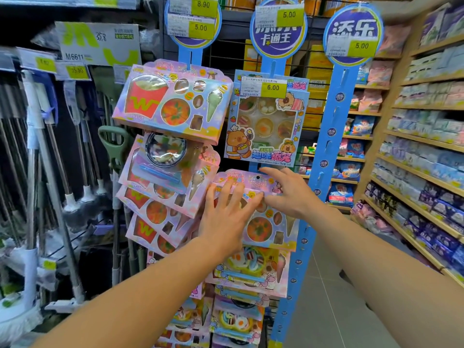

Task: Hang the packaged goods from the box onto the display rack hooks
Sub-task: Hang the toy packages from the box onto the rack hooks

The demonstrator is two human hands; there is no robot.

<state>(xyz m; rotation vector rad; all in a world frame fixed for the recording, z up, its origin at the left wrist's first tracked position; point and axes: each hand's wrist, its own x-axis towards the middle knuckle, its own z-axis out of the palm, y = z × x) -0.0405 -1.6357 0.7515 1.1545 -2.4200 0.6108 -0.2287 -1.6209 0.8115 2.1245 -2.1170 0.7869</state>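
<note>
Both hands, left hand (227, 209) and right hand (286, 190), press straight-fingered on a pink windowed cardboard toy-food pack (263, 222), seemingly light, stiff, best pinched beside its hang hole.

"6.00" on yellow price tag (273, 87)

hanging packs (160, 197) crowd the left; the aisle floor (334, 292) lies open.
</note>
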